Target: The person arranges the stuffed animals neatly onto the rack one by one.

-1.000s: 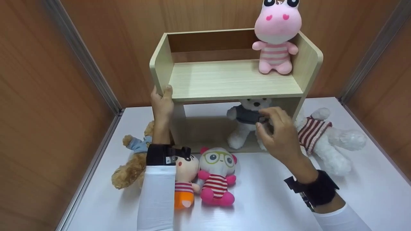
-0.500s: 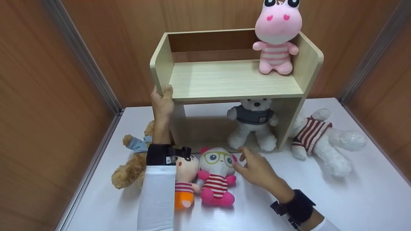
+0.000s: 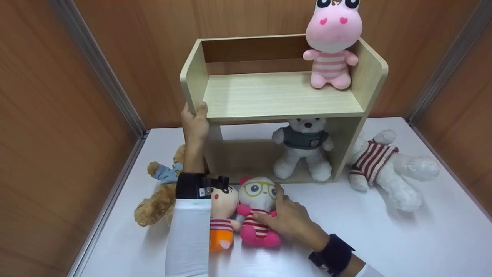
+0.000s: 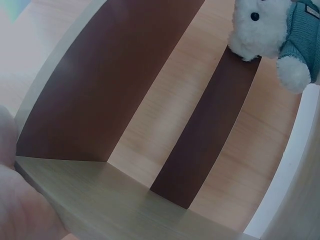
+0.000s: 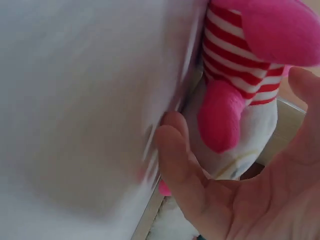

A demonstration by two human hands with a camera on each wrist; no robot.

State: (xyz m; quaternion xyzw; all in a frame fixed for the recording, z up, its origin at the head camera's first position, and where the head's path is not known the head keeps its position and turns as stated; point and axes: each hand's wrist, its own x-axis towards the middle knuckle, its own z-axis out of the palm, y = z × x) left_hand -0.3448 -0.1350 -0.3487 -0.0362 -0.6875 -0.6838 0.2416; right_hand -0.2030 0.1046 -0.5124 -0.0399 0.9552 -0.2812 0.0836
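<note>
My left hand grips the left side panel of a light wooden shelf, thumb in front; part of that hand also shows in the left wrist view. My right hand reaches around the right side of a panda plush with green glasses and a red-striped body, lying on the white table. In the right wrist view, the fingers are spread beside the plush near the tabletop, with the thumb over its striped belly. A girl-like doll in orange shorts lies left of the panda, partly hidden by my left forearm.
A pink hippo-like plush sits on the upper shelf at right. On the lower level sits a white bear in a grey top. Beside the shelf lie a brown bear, left, and a white plush in stripes, right.
My right hand has moved from in front of the white bear on the lower level, down and left to the panda plush. The left hand stays on the shelf panel.
</note>
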